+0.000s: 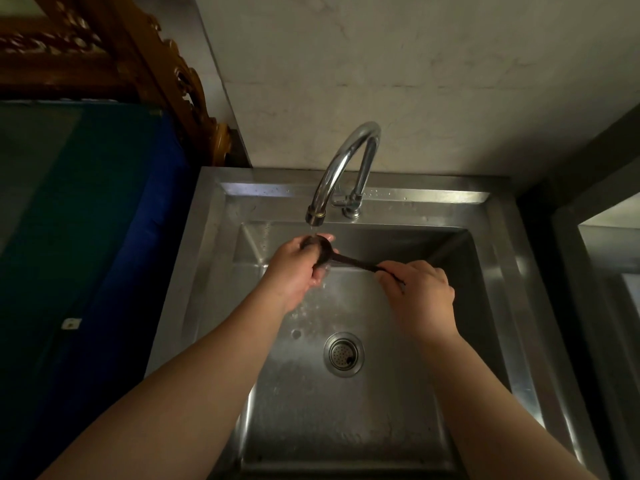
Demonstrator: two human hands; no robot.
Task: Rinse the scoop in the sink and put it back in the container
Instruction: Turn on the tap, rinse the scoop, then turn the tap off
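Observation:
A dark long-handled scoop (349, 260) is held over the steel sink (498, 258), right under the curved chrome tap (341, 169). A thin stream of water falls from the spout onto the scoop's bowl. My left hand (294, 268) is wrapped around the bowl, with fingers on its rim. My right hand (420, 292) pinches the end of the handle. The container is not in view.
The round drain strainer (344, 354) sits in the wet basin floor. A blue and green cloth-covered surface (86, 237) lies left of the sink, with a carved wooden frame (145, 64) behind it. A dark counter edge (588, 168) borders the right side.

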